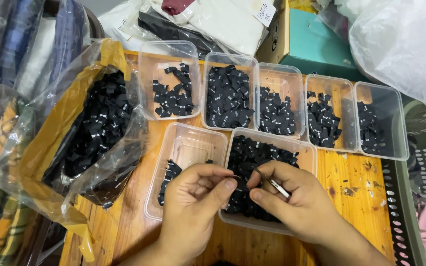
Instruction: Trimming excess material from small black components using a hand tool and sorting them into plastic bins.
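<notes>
Head view, left hand pinching black label, right hand gripping tweezers.

Clear, glossy plastic tubs hold matt black woven cloth labels on an orange-stained, scuffed wooden table. At its left edge a crinkled shiny plastic bag holds more; the right hand grips smooth metal tweezers.

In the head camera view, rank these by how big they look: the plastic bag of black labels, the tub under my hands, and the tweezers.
1. Plastic bag of black labels, largest.
2. Tub under the hands, partly covered by them.
3. Tweezers in the right hand, smallest.
</notes>
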